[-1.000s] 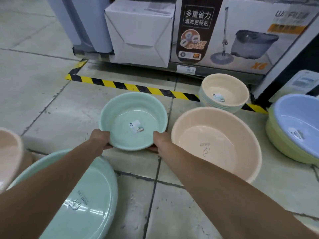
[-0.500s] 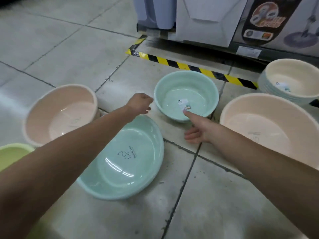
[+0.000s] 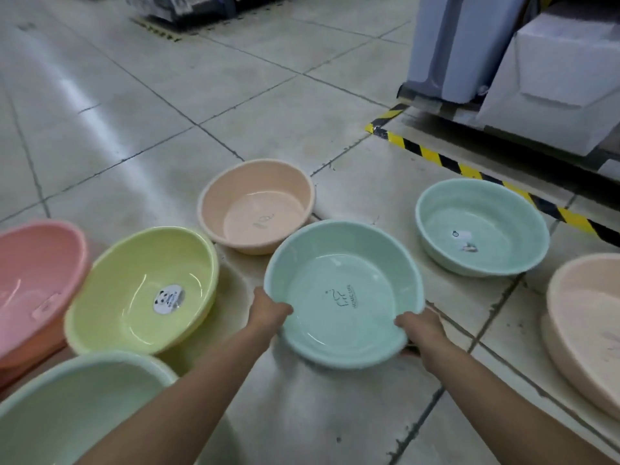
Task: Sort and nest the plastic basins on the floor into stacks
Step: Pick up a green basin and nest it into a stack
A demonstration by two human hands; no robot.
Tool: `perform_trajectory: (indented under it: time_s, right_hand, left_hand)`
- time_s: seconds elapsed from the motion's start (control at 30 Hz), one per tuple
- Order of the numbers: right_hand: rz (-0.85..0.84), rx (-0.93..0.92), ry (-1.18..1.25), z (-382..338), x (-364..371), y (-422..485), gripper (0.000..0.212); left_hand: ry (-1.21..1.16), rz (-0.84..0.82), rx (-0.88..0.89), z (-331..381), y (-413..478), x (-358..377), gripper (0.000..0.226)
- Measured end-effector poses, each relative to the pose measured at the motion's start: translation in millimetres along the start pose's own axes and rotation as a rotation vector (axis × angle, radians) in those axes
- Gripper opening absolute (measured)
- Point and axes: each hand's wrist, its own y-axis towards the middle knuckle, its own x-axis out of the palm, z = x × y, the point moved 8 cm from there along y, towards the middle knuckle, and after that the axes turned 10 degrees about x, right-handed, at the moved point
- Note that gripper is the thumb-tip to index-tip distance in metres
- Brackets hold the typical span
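**On the tiled shop floor, one mint basin in both hands**

The pale tiled floor [image 3: 235, 105] of a shop aisle carries the basins, which lie spread out and mostly single. Near its middle we see the large mint basin [image 3: 342, 263], tipped toward us with its near rim raised. We cannot tell whether its far edge touches the tiles. The left grip [image 3: 270, 312] pinches the near-left rim, thumb over the lip and fingers hidden beneath. The right grip [image 3: 419, 328] curls round the near-right rim in the same way.

Just beyond it stands a peach basin [image 3: 258, 209]. To the right, apart, is a small mint basin [image 3: 483, 226] with a label inside. To the left are a yellow-green basin [image 3: 144, 283] and a pink basin [image 3: 33, 273], with a pale green basin [image 3: 77, 407] nearest us. A large peach basin [image 3: 583, 330] runs off the right edge. Hazard tape [image 3: 469, 169] and a white carton [image 3: 563, 72] lie behind.

We judge this to be the carrying step, with one basin picked and not yet placed. The small mint basin matches in colour but is smaller, so it would have to nest inside the held one. The next move calls for choosing a partner by size, then lowering the basin level and centred so the rims seat.
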Motion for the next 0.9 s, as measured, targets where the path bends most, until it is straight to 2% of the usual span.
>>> perform_trajectory:
  time_s: [0.17,0.27,0.37,0.5,0.63,0.7,0.9]
  right_hand:
    - [0.093,-0.055,0.049,-4,-8,-25,0.03]
    - [0.172,-0.112,0.104,-18,-20,-48,0.028]
    - [0.181,-0.192,0.141,-58,-22,-71,0.032]
    - [0.101,-0.372,0.163,-149,13,-102,0.031]
    - [-0.033,-0.458,0.067,-240,90,-97,0.028]
    - [-0.092,-0.459,0.035,-270,129,-85,0.027]
    - [-0.116,-0.423,-0.016,-289,202,-34,0.022]
  left_hand:
    - [-0.089,-0.005,0.074,9,-15,-10,0.044]
    - [-0.076,-0.036,0.207,34,-20,-23,0.05]
    - [-0.083,-0.038,0.349,71,-16,-43,0.058]
    - [-0.103,0.126,0.42,137,4,-104,0.058]
    - [-0.208,0.235,0.349,165,53,-171,0.037]
    - [-0.234,0.256,0.288,160,81,-190,0.04]
    - [-0.125,0.316,0.202,118,140,-208,0.04]
